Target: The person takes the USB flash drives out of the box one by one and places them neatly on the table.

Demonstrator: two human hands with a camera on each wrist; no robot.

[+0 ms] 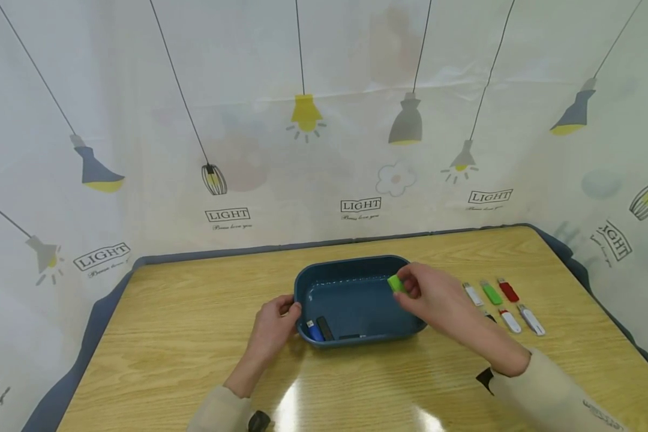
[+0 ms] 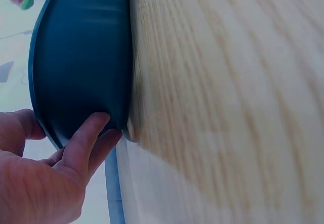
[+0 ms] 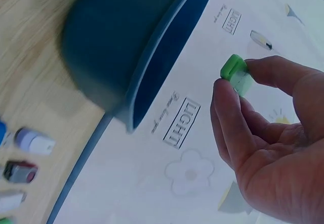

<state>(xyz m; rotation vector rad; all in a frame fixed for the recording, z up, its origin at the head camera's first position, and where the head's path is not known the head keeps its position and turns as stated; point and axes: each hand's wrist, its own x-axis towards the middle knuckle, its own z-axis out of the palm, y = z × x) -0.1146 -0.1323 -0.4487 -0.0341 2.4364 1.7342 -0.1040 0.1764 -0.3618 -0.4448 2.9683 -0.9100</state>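
A dark blue tray (image 1: 356, 342) with rounded corners stands on the table. My left hand (image 1: 272, 327) holds its left end, thumb at the rim and fingers against the outer wall in the left wrist view. My right hand (image 1: 437, 294) pinches a small green USB stick (image 3: 235, 72) between thumb and fingertips, over the tray's right end. Inside the tray, near its front left corner, lie a blue USB stick (image 1: 315, 331) and a black one (image 1: 324, 328). A thin dark stick (image 1: 351, 336) lies along the front wall.
Right of the tray, more USB sticks lie in rows on the wooden table (image 1: 194, 336): a white one (image 1: 472, 294), a green one (image 1: 492, 293), a red one (image 1: 509, 290), a red-and-white one (image 1: 510, 321) and others. A lamp-printed curtain (image 1: 324, 168) hangs behind the table.
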